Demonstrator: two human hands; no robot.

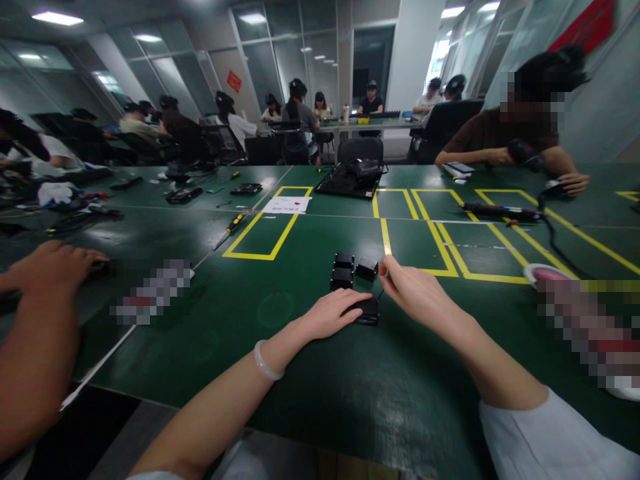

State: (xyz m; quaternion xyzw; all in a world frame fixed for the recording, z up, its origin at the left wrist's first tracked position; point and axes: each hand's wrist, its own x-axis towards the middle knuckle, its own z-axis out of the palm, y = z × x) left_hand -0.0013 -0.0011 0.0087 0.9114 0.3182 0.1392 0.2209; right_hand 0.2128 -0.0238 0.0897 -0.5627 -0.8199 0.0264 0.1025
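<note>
My left hand (333, 312), with a pale bracelet on its wrist, lies over a small black box-shaped part (369, 315) on the green table. Its thumb and fingers hold the part, covering the left end. Just to the right, my right hand (407, 283) is closed in a pinch on a thin dark rod (381, 294) that slants down to the part; the rod's upper end is hidden in the fingers. Beyond my left hand stand two black blocks, a far one (344, 260) and a near one (343, 277). Another black block (368, 268) sits tilted beside them.
Yellow tape outlines (385, 233) mark the green table (320, 380). A screwdriver (236, 222) and a white paper (286, 205) lie ahead left. A black device (363, 170) is farther off. A neighbour's arm (43, 320) reaches in at left; another person (525, 133) works at right.
</note>
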